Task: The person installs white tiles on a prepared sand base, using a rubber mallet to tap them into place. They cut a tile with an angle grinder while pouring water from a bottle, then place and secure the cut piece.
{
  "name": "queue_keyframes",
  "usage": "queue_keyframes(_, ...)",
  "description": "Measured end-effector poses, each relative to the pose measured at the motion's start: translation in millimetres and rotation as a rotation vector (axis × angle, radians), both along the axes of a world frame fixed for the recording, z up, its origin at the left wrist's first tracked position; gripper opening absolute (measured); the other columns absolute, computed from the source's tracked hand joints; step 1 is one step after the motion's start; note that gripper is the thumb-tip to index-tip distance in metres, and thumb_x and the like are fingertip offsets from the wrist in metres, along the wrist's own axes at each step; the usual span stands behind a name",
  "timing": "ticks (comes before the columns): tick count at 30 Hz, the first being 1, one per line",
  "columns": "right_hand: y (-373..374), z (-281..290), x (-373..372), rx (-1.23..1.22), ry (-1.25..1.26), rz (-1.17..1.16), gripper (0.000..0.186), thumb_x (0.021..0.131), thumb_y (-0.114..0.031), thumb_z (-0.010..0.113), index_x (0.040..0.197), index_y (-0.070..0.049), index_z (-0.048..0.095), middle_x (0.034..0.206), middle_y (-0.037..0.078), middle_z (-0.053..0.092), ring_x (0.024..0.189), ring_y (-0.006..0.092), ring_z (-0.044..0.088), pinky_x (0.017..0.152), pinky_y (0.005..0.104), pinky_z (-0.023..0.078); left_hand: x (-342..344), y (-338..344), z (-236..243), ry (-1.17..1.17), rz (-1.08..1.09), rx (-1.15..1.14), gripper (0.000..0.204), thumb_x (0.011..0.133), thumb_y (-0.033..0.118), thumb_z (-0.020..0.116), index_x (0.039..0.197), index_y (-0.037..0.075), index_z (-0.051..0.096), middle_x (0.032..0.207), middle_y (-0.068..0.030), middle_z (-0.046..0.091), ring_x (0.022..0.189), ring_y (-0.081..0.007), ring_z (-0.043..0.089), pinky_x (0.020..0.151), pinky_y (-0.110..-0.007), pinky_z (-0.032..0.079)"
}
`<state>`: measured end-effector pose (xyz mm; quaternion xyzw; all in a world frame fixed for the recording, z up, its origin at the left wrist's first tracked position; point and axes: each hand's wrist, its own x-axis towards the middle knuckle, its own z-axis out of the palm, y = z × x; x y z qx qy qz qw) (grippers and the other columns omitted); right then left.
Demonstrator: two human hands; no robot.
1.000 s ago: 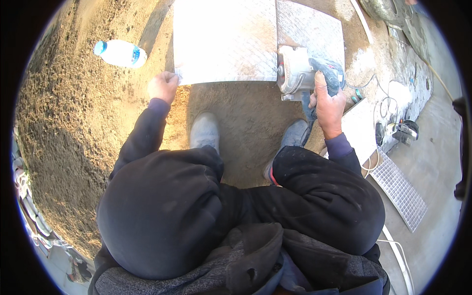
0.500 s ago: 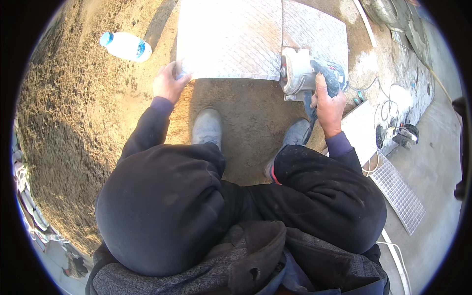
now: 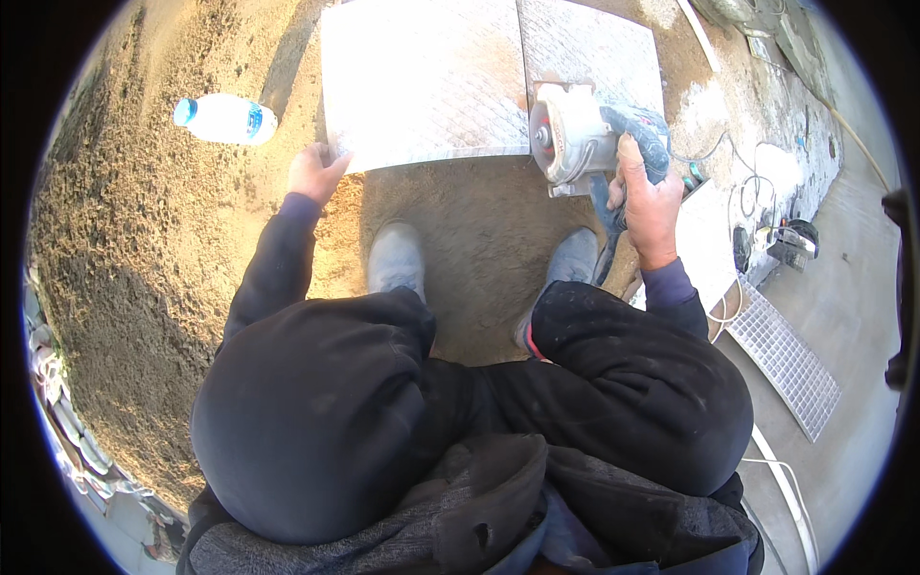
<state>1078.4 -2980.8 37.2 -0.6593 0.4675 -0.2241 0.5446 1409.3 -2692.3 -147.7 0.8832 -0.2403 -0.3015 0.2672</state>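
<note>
My left hand (image 3: 314,174) pinches the near left corner of a large pale tile (image 3: 426,91), thumb and fingers closed at its edge. My right hand (image 3: 652,201) is wrapped around the blue handle of a dusty handheld circular saw (image 3: 580,134). The saw stands at the near end of the seam between that tile and a second pale tile (image 3: 599,53) on the right. Part of its round disc shows on its left side; where the disc meets the tile is hidden. Dust coats my right fingers.
A white bottle with a blue cap (image 3: 225,118) lies on sandy ground to the left. At right are a white board (image 3: 704,249), a pale grid panel (image 3: 786,355), looped cables (image 3: 757,192) and a dark tool (image 3: 795,244). My shoes (image 3: 397,257) stand close to the tile.
The saw has tilted or turned, and more of its disc shows. The view has shifted slightly, moving the tiles and bottle left in it. Both hands keep their grips.
</note>
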Motion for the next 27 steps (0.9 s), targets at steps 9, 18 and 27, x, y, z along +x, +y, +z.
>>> queue_keyframes(9,-11.1,34.7,-6.3,0.088,-0.103,-0.033,0.031,0.102,-0.032,0.074,0.103,-0.003,0.065,0.077,0.001,0.056,0.055,0.0102,0.052,0.049,0.0272,0.042,6.0,12.0,-16.3,0.071,0.029,-0.068,0.035,0.093,0.028,0.082,0.093,-0.005,0.069,0.078,-0.0035,0.07,0.065,-0.0077,0.061,0.058,-0.026,0.052)
queue_keyframes(18,-17.8,19.7,-5.4,0.135,-0.137,-0.007,0.037,0.101,-0.038,0.076,0.105,-0.002,0.072,0.072,-0.003,0.061,0.054,0.0057,0.052,0.049,0.0253,0.04,7.9,35.1,-9.7,0.114,0.082,0.005,0.039,0.09,0.03,0.08,0.103,-0.006,0.076,0.084,-0.0121,0.077,0.077,-0.0163,0.072,0.074,-0.032,0.056)
queue_keyframes(27,-9.9,9.3,5.8,0.104,-0.073,0.025,0.038,0.101,-0.039,0.074,0.112,-0.002,0.074,0.073,-0.004,0.061,0.055,0.004,0.052,0.049,0.0246,0.04,3.4,27.2,6.8,-0.034,-0.061,0.157,0.045,0.086,0.037,0.082,0.102,-0.005,0.077,0.082,-0.0159,0.077,0.082,-0.0249,0.077,0.078,-0.037,0.058)
